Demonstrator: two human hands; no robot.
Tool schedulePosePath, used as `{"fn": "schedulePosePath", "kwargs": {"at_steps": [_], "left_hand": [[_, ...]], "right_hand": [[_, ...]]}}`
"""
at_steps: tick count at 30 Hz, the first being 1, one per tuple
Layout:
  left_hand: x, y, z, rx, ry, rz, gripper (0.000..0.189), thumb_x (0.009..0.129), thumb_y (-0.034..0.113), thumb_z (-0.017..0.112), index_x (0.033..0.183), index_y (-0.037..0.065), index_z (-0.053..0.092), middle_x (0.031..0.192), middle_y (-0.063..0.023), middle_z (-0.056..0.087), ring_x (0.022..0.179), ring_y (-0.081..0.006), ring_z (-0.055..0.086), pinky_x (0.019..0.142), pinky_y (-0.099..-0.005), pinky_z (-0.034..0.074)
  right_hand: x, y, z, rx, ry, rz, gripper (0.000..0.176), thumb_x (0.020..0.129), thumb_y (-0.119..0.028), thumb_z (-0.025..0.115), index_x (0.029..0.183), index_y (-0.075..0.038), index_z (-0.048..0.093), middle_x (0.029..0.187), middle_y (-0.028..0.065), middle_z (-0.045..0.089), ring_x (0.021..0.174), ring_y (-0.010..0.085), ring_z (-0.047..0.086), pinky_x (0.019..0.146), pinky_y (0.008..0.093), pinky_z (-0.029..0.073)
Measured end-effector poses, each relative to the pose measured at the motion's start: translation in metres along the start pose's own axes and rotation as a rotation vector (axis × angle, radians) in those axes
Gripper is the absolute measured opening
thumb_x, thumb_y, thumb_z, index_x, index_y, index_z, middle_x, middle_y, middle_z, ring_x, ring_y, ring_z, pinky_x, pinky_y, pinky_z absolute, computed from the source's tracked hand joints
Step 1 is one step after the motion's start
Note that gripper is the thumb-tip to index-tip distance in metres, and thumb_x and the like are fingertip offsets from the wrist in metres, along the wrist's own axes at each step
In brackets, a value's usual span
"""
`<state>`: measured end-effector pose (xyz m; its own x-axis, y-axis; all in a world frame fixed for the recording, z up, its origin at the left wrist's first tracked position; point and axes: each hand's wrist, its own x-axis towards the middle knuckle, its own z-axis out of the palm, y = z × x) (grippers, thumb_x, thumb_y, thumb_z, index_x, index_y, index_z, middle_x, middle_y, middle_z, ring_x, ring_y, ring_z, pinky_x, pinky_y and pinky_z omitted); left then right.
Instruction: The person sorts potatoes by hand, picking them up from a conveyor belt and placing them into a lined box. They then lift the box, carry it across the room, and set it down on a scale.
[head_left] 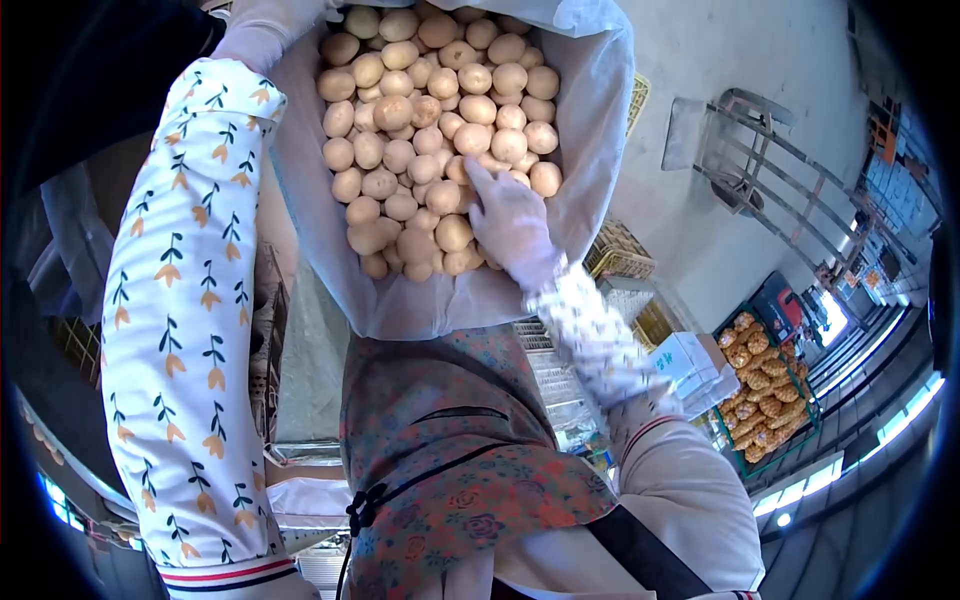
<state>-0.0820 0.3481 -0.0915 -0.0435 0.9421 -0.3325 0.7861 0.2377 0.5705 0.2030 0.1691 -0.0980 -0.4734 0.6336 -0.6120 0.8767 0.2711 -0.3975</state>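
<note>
Many round tan pieces of produce that look like potatoes (pixel 397 112) fill a crate with a pale, translucent plastic liner (pixel 590 110) folded over its sides. My gloved right hand (pixel 512 225) lies over the lower right part of the heap. Its index finger stretches out and appears to touch one piece; the other fingers are partly hidden, and nothing is held. At the crate's upper left corner is my gloved left hand (pixel 270 28), against the liner's edge. The frame's edge and the liner hide most of its fingers, so its grip does not show.
Beyond the crate at right stands a metal trolley (pixel 765 165) on the grey floor. Yellow plastic crates (pixel 620 252) and a white box (pixel 690 365) are lower right. Farther off, a green crate holds several netted bags (pixel 765 390). My floral apron (pixel 470 480) is close below the liner.
</note>
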Motion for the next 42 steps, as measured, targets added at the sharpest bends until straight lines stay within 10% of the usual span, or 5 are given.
{"fn": "schedulePosePath", "kwargs": {"at_steps": [6,15,24,29,42], "left_hand": [[0.002,-0.005,0.0,0.063,-0.004,0.048,0.039,0.08,0.05,0.075,0.079,0.011,0.075,0.067,-0.0034,0.071,0.067,-0.0193,0.07,0.064,-0.0344,0.051],[0.001,-0.003,-0.002,0.14,-0.003,0.016,0.037,0.079,0.047,0.075,0.081,0.01,0.072,0.076,-0.0097,0.071,0.079,-0.0275,0.07,0.073,-0.0402,0.052],[-0.065,0.006,0.017,0.113,0.804,0.539,0.048,0.087,0.043,0.074,0.116,0.006,0.063,0.083,-0.0111,0.068,0.073,-0.0302,0.064,0.072,-0.0387,0.051],[-0.212,0.058,0.019,-0.618,-0.178,0.004,0.046,0.088,0.03,0.073,0.125,0.005,0.06,0.099,-0.0074,0.066,0.091,-0.02,0.066,0.08,-0.0313,0.054],[-0.31,0.056,0.006,-1.76,-0.133,-0.119,0.039,0.104,0.022,0.048,0.135,-0.002,0.047,0.127,-0.0122,0.057,0.12,-0.0178,0.055,0.105,-0.0314,0.044]], "right_hand": [[0.055,0.009,-0.025,-0.056,-0.447,0.164,0.042,0.087,-0.02,0.064,0.126,-0.011,0.051,0.108,0.017,0.07,0.102,0.0326,0.068,0.081,0.0451,0.054],[-0.019,0.034,0.015,0.553,-0.001,0.118,0.043,0.087,-0.028,0.071,0.12,-0.003,0.061,0.117,0.0201,0.065,0.109,0.0308,0.063,0.094,0.0381,0.05],[-0.038,-0.035,-0.056,1.066,0.146,-0.125,0.05,0.083,-0.001,0.064,0.133,0.002,0.055,0.135,0.0119,0.06,0.122,0.0213,0.058,0.102,0.0332,0.046],[-0.042,-0.055,-0.074,0.618,0.411,-0.327,0.061,0.077,0.008,0.054,0.137,0.001,0.053,0.13,0.0182,0.062,0.12,0.0319,0.06,0.103,0.0355,0.046],[-0.084,-0.135,-0.102,0.555,0.216,-0.433,0.075,0.075,0.0,0.075,0.143,0.004,0.045,0.13,0.0159,0.062,0.114,0.0288,0.061,0.097,0.0356,0.049]]}}
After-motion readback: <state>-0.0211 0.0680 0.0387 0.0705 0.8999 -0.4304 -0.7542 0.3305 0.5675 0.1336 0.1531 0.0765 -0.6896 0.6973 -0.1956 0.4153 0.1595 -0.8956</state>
